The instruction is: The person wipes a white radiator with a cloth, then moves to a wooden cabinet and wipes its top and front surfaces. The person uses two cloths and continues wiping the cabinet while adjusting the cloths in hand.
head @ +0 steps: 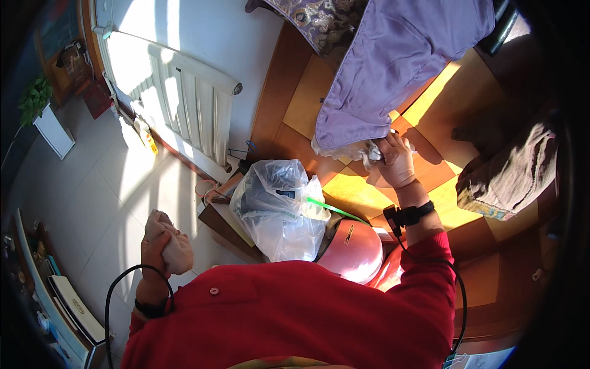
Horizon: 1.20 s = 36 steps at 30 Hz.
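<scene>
My left hand (156,249) is closed around a crumpled pale pink cloth (177,252), out over the floor to the left. My right hand (395,157) reaches forward to a crumpled clear plastic bag (343,150) at the lower edge of a hanging purple satin cloth (392,69). Its fingertips are partly hidden by the cloth's edge, and white crumpled material shows beside them. Whether the fingers grip the bag or the cloth, I cannot tell. Behind them stands a wooden panel surface (350,189) in light and dark squares.
A filled clear plastic bag (281,212) and a pink helmet (355,249) lie close in front of my body, with a green strip (339,209) between. A white radiator (184,97) lines the wall. Brown fabric (511,170) hangs at right. Bottles (146,136) stand by the wall.
</scene>
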Motion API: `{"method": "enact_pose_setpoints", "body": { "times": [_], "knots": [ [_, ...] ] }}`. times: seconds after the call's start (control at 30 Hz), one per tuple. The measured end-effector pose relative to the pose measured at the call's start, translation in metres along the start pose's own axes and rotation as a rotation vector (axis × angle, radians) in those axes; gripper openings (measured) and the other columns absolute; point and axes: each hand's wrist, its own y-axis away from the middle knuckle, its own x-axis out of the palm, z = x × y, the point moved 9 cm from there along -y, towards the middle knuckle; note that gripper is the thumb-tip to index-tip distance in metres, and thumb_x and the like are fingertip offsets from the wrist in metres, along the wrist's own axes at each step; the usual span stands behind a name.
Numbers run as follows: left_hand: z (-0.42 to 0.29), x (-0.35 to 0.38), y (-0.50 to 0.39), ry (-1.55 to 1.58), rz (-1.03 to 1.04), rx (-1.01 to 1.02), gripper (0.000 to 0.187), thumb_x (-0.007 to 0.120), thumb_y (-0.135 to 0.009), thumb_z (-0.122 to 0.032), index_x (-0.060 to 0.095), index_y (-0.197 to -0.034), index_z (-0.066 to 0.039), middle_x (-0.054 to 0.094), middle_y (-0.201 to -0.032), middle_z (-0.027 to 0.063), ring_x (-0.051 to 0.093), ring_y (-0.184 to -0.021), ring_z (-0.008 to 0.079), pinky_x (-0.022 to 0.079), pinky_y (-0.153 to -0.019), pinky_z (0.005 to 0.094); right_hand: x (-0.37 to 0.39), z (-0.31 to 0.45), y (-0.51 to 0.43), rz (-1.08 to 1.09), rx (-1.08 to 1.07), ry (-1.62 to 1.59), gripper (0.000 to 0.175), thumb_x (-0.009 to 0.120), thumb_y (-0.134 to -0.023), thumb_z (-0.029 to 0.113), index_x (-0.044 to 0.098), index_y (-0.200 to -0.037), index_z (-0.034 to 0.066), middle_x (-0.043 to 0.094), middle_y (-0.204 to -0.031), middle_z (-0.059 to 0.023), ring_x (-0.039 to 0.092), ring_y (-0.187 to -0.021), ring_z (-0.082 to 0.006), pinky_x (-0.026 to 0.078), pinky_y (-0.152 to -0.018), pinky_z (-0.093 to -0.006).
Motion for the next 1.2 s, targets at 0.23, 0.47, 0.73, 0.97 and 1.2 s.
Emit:
{"method": "enact_pose_setpoints", "body": {
  "times": [0.23,0.47,0.73,0.97,1.2],
  "knots": [
    [0.010,0.041,-0.014,-0.012,0.097,0.000,0.022,0.059,-0.084,-0.007,0.059,-0.107,-0.003,0.065,-0.093,0.0121,0.066,-0.087,0.0251,0.055,-0.083,0.0406,-0.150,-0.070,0.066,-0.461,0.584,-0.451,0.041,0.052,-0.077,-0.009,0.064,-0.113,0.0046,0.070,-0.087,-0.0104,0.066,-0.080,-0.0168,0.052,-0.077,-0.0272],
    [0.023,0.067,-0.013,-0.065,0.093,-0.106,0.026,0.060,-0.085,-0.005,0.058,-0.110,-0.001,0.065,-0.094,0.0134,0.067,-0.087,0.0265,0.056,-0.082,0.0403,-0.101,-0.068,0.028,-0.510,0.447,0.262,0.057,0.064,-0.073,0.002,0.056,-0.129,0.0118,0.051,-0.137,-0.0163,0.049,-0.122,-0.0385,0.038,-0.105,-0.0449],
    [0.011,0.042,0.014,-0.187,0.054,-0.007,0.031,0.059,-0.083,-0.002,0.056,-0.114,-0.001,0.065,-0.093,0.0087,0.063,-0.087,0.0194,0.052,-0.083,0.0364,0.071,-0.004,0.028,-0.187,-0.031,0.363,0.060,0.063,-0.078,0.029,0.055,-0.136,0.0160,0.047,-0.146,-0.0058,0.043,-0.134,-0.0263,0.024,-0.111,-0.0627],
    [-0.006,0.032,0.026,-0.206,-0.007,0.004,0.035,0.058,-0.085,-0.003,0.054,-0.119,-0.002,0.063,-0.096,0.0072,0.061,-0.091,0.0185,0.052,-0.086,0.0379,0.059,0.006,-0.063,-0.310,-0.173,0.258,0.037,0.064,-0.070,0.025,0.068,-0.106,0.0151,0.062,-0.121,-0.0022,0.052,-0.122,-0.0260,0.024,-0.113,-0.0589],
    [-0.006,0.024,0.023,-0.302,-0.066,-0.019,0.035,0.061,-0.085,-0.003,0.054,-0.119,-0.001,0.063,-0.097,0.0074,0.061,-0.092,0.0182,0.052,-0.087,0.0366,0.144,0.065,-0.026,-0.199,-0.415,0.099,0.035,0.062,-0.076,0.023,0.067,-0.110,0.0161,0.059,-0.126,0.0002,0.049,-0.126,-0.0210,0.027,-0.114,-0.0497]
  ]
}}
